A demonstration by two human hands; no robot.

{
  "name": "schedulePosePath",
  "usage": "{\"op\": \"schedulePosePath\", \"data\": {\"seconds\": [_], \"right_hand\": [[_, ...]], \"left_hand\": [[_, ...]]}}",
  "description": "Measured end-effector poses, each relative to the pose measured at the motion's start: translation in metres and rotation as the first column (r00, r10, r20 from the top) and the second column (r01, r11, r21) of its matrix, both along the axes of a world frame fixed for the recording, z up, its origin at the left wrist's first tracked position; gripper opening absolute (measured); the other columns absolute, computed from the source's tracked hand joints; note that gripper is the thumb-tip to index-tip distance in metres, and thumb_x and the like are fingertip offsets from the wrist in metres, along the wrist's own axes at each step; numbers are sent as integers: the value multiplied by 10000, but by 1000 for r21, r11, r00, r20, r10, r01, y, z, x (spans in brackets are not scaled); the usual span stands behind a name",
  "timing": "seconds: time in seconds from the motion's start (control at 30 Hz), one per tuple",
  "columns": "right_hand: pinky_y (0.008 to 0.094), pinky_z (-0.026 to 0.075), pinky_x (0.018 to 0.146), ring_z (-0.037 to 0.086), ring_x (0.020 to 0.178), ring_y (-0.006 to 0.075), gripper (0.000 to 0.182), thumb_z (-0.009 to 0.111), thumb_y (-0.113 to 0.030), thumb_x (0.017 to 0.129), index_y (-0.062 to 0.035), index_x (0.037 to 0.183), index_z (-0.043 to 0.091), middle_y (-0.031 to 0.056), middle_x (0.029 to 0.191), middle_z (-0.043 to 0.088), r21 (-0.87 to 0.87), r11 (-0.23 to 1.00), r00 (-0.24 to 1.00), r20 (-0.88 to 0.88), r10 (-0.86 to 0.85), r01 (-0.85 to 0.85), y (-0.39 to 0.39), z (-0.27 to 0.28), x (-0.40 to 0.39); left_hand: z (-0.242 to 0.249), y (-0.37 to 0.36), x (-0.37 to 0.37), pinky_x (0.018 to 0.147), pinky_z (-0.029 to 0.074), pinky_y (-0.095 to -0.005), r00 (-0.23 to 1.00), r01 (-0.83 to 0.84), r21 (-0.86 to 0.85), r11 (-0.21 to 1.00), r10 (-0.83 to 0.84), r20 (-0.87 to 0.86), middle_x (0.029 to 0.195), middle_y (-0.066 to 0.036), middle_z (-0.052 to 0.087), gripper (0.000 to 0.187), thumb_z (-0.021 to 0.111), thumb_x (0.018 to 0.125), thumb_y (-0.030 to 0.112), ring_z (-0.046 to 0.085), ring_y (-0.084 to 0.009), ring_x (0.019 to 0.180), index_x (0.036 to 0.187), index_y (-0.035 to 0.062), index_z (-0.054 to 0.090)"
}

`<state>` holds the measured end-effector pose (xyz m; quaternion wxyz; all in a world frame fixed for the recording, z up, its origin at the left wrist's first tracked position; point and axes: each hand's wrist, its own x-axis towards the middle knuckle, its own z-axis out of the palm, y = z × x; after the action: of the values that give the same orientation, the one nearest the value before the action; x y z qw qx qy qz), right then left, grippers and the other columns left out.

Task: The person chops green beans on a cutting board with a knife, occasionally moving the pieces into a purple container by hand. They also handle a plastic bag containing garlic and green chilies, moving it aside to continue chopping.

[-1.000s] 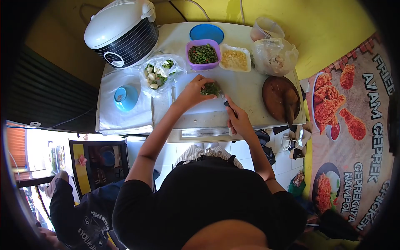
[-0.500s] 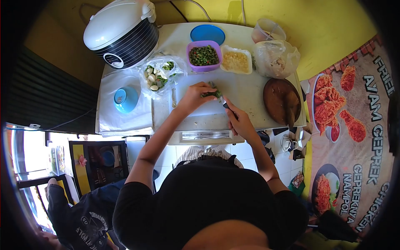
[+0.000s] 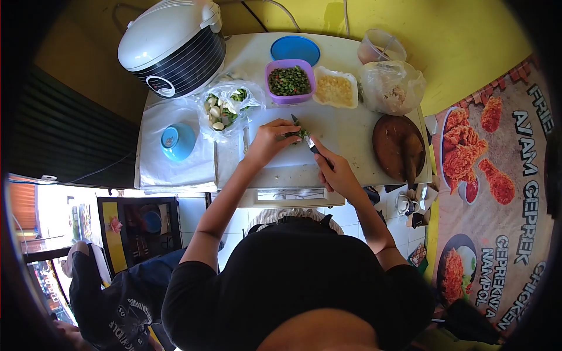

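My left hand (image 3: 270,139) is closed on a small bunch of chopped-looking green vegetables (image 3: 302,132), over a pale cutting board (image 3: 329,124). My right hand (image 3: 338,173) grips a knife (image 3: 312,144) by its dark handle. The blade points up and left, lying against the greens beside my left fingertips. Beyond my hands stands a purple tub (image 3: 270,88) of small cut green pieces. Next to it is a white tray (image 3: 355,100) with pale yellow chopped food. Left of my left hand, an open plastic bag (image 3: 219,114) holds garlic cloves and greens.
A rice cooker (image 3: 175,50) stands at the back left, with a blue bowl (image 3: 178,141) in front. Rightward are a mortar with a pestle (image 3: 389,146), a filled plastic bag (image 3: 395,88) and a clear container (image 3: 374,44). A blue lid (image 3: 295,50) lies behind; another person (image 3: 117,292) is lower left.
The knife blade has swung up across the greens, its tip now showing beyond my left fingers. My left hand has shifted slightly down. The view has moved a little.
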<state>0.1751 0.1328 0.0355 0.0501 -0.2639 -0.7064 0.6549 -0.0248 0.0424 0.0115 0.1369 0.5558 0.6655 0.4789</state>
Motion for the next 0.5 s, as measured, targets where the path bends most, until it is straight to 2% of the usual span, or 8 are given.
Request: {"op": "schedulePosePath", "data": {"seconds": [0.33, 0.47, 0.5], "right_hand": [[224, 350, 356, 374, 376, 57, 457, 438, -207, 1001, -223, 1448, 348, 1, 557, 445, 42, 999, 1000, -18, 24, -24, 19, 24, -22], [228, 364, 369, 385, 383, 60, 455, 446, -199, 992, -222, 1439, 368, 3, 547, 448, 142, 990, 995, -99, 6, 8, 46, 44, -50], [235, 381, 384, 392, 398, 61, 457, 452, -193, 985, -223, 1435, 376, 3, 543, 447, 168, 986, 993, -122, 6, 14, 54, 48, -57]], "left_hand": [[24, 12, -19, 745, 519, -319, 998, -63, 13, 998, 63, -19, 1003, -113, 668, 271, 755, 748, 109, 651, -244, 828, 1010, 58, 710], [45, 45, -47, 744, 514, -320, 995, -68, 115, 991, 76, -66, 987, -125, 671, 257, 749, 751, 107, 644, -252, 817, 1001, 62, 710], [50, 55, -54, 730, 511, -307, 992, -70, 125, 990, 83, -100, 988, -114, 674, 252, 746, 756, 103, 642, -225, 806, 1001, 56, 711]]}}
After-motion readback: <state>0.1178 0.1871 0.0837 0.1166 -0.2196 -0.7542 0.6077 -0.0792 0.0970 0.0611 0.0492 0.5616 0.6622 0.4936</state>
